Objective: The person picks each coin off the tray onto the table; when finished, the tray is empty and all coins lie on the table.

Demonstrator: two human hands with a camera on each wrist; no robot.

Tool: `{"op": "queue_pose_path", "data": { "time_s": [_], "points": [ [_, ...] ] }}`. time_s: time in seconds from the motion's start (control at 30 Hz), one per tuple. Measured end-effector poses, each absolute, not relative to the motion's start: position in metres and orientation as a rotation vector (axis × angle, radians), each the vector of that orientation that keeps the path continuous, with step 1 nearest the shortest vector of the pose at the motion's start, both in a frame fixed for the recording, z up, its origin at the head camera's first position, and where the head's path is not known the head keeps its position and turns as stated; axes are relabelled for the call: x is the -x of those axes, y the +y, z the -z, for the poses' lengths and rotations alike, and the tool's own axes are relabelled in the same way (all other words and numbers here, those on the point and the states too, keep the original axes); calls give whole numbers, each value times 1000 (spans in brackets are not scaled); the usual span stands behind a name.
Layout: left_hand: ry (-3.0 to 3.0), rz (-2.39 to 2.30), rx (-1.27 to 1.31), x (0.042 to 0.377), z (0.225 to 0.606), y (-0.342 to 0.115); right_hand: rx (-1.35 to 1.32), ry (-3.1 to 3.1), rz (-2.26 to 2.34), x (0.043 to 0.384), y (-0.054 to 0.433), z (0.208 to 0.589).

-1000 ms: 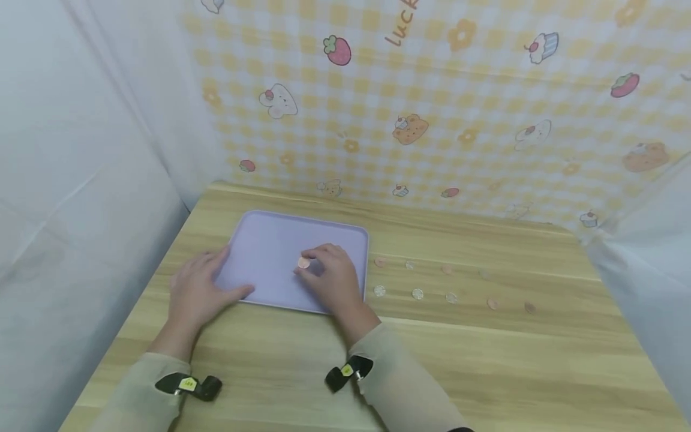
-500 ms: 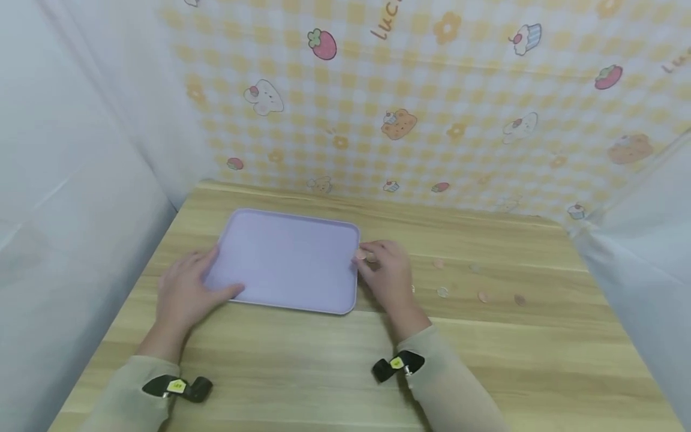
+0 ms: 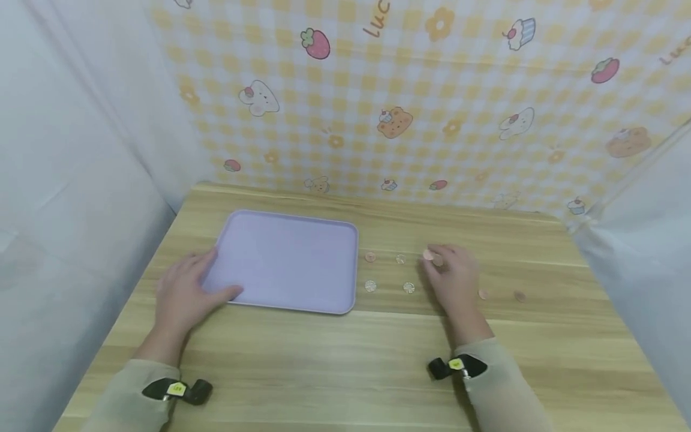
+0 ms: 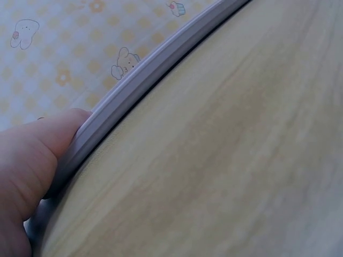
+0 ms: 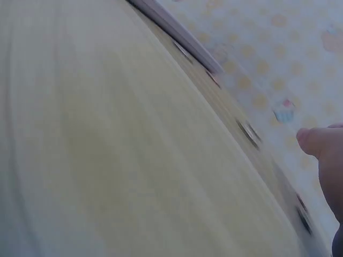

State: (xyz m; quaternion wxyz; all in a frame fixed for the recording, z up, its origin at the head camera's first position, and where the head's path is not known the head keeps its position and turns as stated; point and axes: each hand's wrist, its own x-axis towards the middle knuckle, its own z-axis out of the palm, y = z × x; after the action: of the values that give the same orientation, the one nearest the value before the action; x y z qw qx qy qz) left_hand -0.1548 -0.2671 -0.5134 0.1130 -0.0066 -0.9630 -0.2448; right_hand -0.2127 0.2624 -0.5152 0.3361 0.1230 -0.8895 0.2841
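Note:
My right hand (image 3: pixel 453 273) pinches a copper-coloured coin (image 3: pixel 428 255) between thumb and fingertips, over the right part of the table. Just behind those fingertips shows another coin (image 3: pixel 438 260). In the right wrist view only the thumb (image 5: pixel 316 142) enters at the right edge, and the held coin is out of sight. My left hand (image 3: pixel 186 291) rests at the near left corner of a lilac tray (image 3: pixel 286 264), fingers along its left side and thumb on the front rim. In the left wrist view the thumb (image 4: pixel 64 131) lies on the tray's edge (image 4: pixel 134 80).
Coins lie in two rows right of the tray: a copper one (image 3: pixel 369 257) and a silver one (image 3: pixel 401 259) behind, silver ones (image 3: pixel 408 287) in front. Beyond the right hand lie a copper coin (image 3: pixel 483 294) and a darker one (image 3: pixel 520 296). A checked cloth (image 3: pixel 345 108) hangs behind.
My right hand has moved right from over the tray, past the nearest coins, still pinching the copper coin. The left hand keeps its place at the tray corner. The head view has shifted slightly.

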Motion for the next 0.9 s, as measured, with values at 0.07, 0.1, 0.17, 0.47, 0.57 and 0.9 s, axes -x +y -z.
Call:
{"op": "queue_pose_path", "data": {
  "time_s": [0.07,0.1,0.17,0.47,0.57,0.9],
  "points": [
    [-2821,732,22,155,514,-265,-272,-2322,-727,208,283,515],
    [-2820,734,23,155,514,-264,-236,-2327,-724,207,293,515],
    [-2823,726,24,155,513,-263,-166,-2353,-708,203,311,515],
    [-2849,704,14,153,511,-264,58,-2429,-547,194,374,512],
    [-2844,709,9,153,512,-264,127,-2463,-511,193,389,509],
    [-2839,722,19,154,513,-263,368,-2596,-571,193,413,508]
  ]
}}
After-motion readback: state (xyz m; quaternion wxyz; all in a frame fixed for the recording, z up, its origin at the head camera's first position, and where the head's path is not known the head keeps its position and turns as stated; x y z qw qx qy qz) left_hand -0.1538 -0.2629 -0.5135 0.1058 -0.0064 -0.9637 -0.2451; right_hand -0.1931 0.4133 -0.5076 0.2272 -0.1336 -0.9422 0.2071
